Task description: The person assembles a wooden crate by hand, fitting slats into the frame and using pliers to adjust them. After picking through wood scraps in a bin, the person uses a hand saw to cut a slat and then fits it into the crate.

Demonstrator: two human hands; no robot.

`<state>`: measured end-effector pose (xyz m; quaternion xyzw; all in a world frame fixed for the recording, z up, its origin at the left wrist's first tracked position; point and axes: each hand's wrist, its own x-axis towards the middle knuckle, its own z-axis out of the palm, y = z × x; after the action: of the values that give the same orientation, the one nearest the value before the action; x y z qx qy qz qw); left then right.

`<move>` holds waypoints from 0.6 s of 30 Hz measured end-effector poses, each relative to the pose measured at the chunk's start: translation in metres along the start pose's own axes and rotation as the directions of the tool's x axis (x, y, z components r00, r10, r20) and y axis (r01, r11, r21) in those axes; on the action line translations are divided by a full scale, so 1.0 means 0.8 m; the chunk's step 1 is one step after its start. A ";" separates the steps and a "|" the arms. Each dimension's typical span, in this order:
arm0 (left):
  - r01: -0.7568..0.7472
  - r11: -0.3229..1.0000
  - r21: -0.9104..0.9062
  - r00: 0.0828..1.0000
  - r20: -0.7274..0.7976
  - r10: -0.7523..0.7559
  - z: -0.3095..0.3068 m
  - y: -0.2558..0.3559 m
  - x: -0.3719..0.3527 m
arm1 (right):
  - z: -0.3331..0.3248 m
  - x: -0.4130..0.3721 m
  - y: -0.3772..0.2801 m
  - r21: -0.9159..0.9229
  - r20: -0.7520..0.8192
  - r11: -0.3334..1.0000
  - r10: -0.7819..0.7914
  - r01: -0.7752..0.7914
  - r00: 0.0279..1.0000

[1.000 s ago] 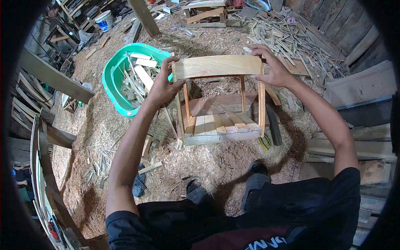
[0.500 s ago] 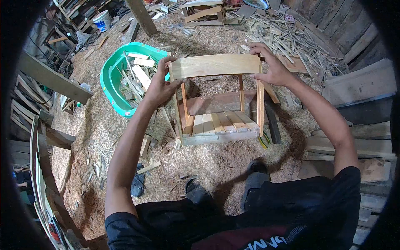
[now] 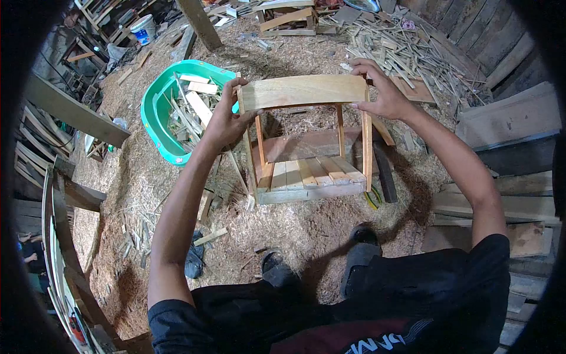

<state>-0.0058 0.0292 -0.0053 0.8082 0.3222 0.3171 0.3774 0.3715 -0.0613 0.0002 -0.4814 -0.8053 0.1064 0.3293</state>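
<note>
A small wooden chair [image 3: 312,182] stands on the sawdust floor before my feet, its seat made of several slats. Across the top of its two front posts lies a slightly curved board [image 3: 303,91] of pale wood. My left hand [image 3: 227,112] wraps round the board's left end, thumb below and fingers over the upper edge. At the opposite end, my right hand [image 3: 380,91] grips the board and post top in the same way. Both hands are closed. The fingertips behind the board are partly hidden.
A green plastic tub [image 3: 152,121] with wood offcuts sits to the left. Wooden posts [image 3: 200,23] rise from the floor. Scrap strips [image 3: 392,56] are heaped at the back right, and boards [image 3: 501,206] are stacked on the right. A yellow-black object [image 3: 372,199] lies beside the chair.
The board and both hands have hardly moved; the whole view has shifted very slightly. Both hands keep their hold.
</note>
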 end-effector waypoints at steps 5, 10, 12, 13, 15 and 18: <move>-0.007 1.000 0.004 1.000 -0.018 0.007 0.003 0.004 -0.001 | -0.001 0.000 0.003 -0.040 0.005 0.999 -0.005 0.005 1.000; 0.004 1.000 0.018 1.000 -0.020 -0.004 0.002 0.003 -0.001 | 0.002 0.000 0.008 -0.018 -0.006 0.999 -0.049 0.049 0.999; 0.019 1.000 -0.005 1.000 -0.025 -0.019 0.003 0.004 0.000 | 0.001 0.001 0.006 -0.037 -0.006 0.998 -0.050 0.050 0.999; 0.026 1.000 0.008 0.999 -0.019 -0.026 0.002 0.006 0.000 | 0.000 0.001 0.004 -0.019 0.001 1.000 -0.016 0.016 1.000; 0.040 0.999 0.035 0.999 -0.009 -0.039 0.001 0.008 0.000 | 0.001 0.001 0.002 0.016 0.017 0.999 0.050 -0.051 0.999; -0.074 0.989 0.125 0.997 -0.016 0.077 0.000 -0.003 0.003 | 0.001 0.003 0.005 -0.033 0.011 0.999 -0.011 0.012 1.000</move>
<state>-0.0054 0.0321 -0.0065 0.8385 0.3144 0.3186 0.3106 0.3732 -0.0574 -0.0012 -0.4815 -0.8114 0.0939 0.3176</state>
